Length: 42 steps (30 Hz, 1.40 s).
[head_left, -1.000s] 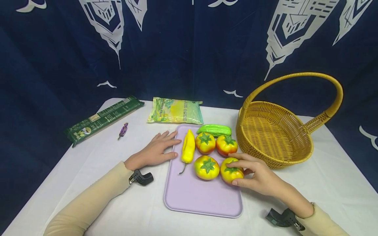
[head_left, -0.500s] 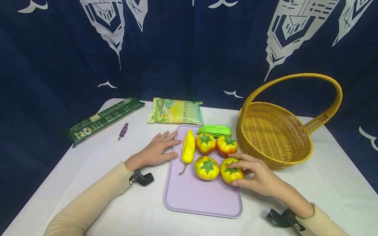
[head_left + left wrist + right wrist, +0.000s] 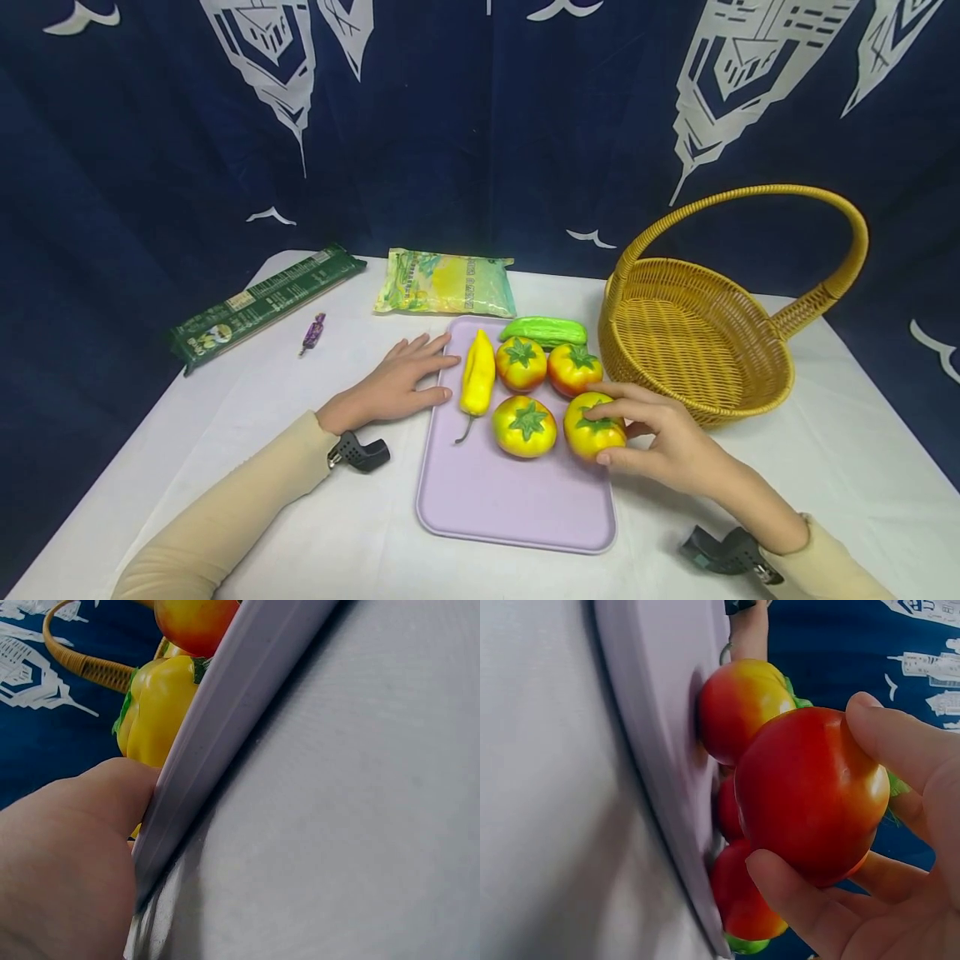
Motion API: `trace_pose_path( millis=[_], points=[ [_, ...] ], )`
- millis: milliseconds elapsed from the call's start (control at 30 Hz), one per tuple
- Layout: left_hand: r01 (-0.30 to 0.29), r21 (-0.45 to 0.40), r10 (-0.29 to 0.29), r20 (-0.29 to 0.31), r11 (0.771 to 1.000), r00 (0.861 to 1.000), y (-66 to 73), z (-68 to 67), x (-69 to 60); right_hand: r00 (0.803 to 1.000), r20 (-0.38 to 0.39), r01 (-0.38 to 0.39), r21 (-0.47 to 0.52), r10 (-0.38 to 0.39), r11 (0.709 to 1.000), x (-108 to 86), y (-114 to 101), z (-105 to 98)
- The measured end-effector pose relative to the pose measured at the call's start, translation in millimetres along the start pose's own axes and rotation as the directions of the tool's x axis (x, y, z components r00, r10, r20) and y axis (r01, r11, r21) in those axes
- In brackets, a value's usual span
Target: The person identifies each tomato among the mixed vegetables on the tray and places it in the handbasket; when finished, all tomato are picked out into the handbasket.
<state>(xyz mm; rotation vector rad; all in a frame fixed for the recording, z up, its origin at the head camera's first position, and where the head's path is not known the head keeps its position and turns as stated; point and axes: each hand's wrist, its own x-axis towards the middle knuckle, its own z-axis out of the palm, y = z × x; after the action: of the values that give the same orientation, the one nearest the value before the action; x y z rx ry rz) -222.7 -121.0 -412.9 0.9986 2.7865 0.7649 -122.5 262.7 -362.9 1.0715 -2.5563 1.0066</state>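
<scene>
My right hand (image 3: 660, 433) grips a yellow-red tomato (image 3: 588, 437) at the right side of the lilac tray (image 3: 517, 517); in the right wrist view the fingers and thumb curl round this red-bottomed tomato (image 3: 810, 795), which looks raised off the tray. Fingers spread, my left hand (image 3: 397, 383) rests at the tray's left rim. Beside it on the tray lies a yellow pepper (image 3: 478, 379). Another tomato (image 3: 525, 427) sits left of the gripped one, with two more (image 3: 522, 364) behind and a green cucumber-like vegetable (image 3: 543, 331) at the tray's far edge.
A wicker basket (image 3: 618, 350) with a tall handle stands right of the tray. Behind the tray lies a green-yellow packet (image 3: 450, 283). Farther left are a long dark green package (image 3: 270, 304) and a small purple candy (image 3: 312, 333). A dark blue curtain hangs behind the table.
My right hand has shifted slightly right and away from me with the tomato, which has parted a little from its left neighbour. The left hand has stayed still.
</scene>
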Motion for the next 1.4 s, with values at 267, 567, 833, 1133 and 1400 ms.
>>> trace_pose_path(
  millis=[267,567,833,1133,1400],
  points=[
    [-0.001,0.002,0.001,0.002,1.000,1.000,-1.8,1.7,-0.3,0.998,-0.060,0.016,0.023,-0.014,1.000,3.7,-4,-13],
    [0.001,-0.004,-0.001,0.004,1.000,1.000,-2.1,2.4,-0.3,0.988,-0.157,-0.022,-0.039,0.016,0.999,19.3,-4,-36],
    [0.000,0.003,0.000,0.008,1.000,1.000,-2.4,2.3,1.5,0.967,-0.241,-0.096,-0.062,0.078,0.993,32.7,6,-53],
    [0.005,0.010,-0.005,0.011,1.000,1.000,-2.2,0.6,2.5,0.932,-0.279,-0.255,-0.055,0.230,0.965,43.5,22,-61],
    [0.006,0.009,-0.006,0.006,1.000,1.000,-1.5,1.4,2.1,0.887,-0.262,-0.402,-0.028,0.381,0.915,48.7,32,-67]
  ],
)
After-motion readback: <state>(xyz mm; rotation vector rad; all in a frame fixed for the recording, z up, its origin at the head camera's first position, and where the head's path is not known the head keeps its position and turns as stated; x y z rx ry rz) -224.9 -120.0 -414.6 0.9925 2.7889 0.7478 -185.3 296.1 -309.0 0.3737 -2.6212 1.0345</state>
